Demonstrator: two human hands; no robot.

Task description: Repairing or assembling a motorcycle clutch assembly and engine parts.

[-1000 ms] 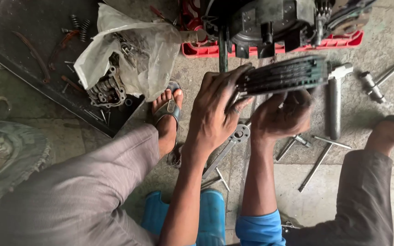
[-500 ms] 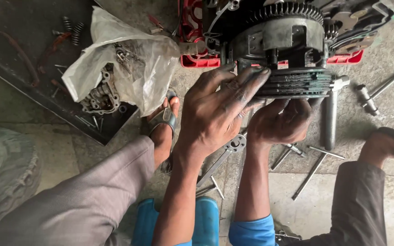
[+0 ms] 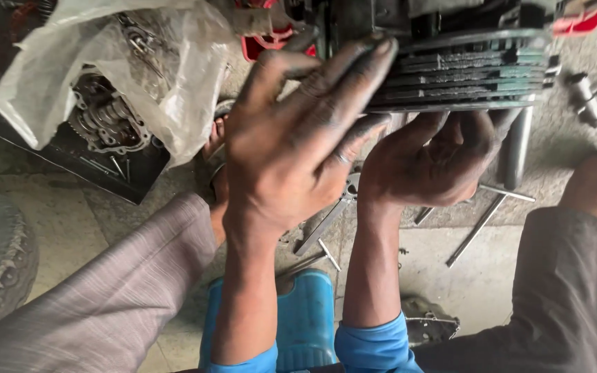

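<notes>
We now have the stacked clutch plate pack (image 3: 464,69) up at one o'clock, closer than a moment ago, our left hand (image 3: 291,145) spreading greasy fingers (image 3: 343,86) flat against its edge while our right hand (image 3: 430,166) cups it from below.

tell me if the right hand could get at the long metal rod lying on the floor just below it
Probably yes. The right hand is cupped under the stack of clutch plates, so it is occupied, but the metal rod lies bare on the floor just below with nothing covering it.
</notes>
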